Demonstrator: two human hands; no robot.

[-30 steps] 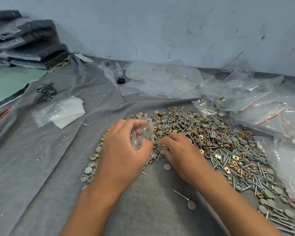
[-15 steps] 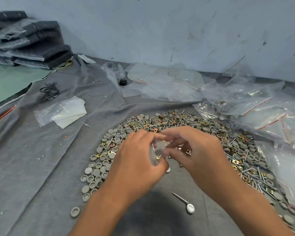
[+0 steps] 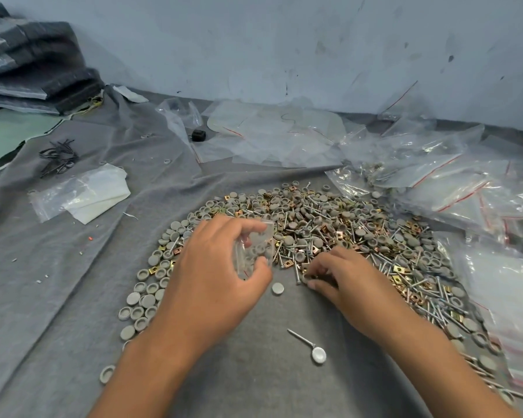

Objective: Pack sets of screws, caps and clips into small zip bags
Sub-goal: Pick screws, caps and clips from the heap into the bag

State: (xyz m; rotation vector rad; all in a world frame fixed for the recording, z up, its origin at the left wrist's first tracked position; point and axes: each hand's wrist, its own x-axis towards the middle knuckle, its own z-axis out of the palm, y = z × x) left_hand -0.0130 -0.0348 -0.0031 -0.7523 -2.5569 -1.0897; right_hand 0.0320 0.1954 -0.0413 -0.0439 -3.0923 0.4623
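Your left hand [image 3: 221, 267] grips limp, slippery zip bag [image 3: 254, 248] by mouth; right hand [image 3: 341, 276] pinches small parts at near edge of pile [image 3: 329, 233]. Light, stiff pieces: take singly.

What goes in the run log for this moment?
left hand: holds small zip bag | right hand: picking in parts pile

Cloth [image 3: 58, 282] covering the tabletop: grey, matt, soft knit, creased in folds. Caps [image 3: 145, 300]: grey matt plastic, smooth. Screws [image 3: 429, 312]: bright silvery metal, shiny. Clips [image 3: 399, 269]: brass-yellow plated metal, glinting. Zip bags [image 3: 453, 188]: clear glossy plastic film, crinkled, red seal lines. Small bag [image 3: 254, 245] held in the left hand [image 3: 212, 282]: same clear film. Wall [image 3: 284, 46]: pale matt paint, scuffed.
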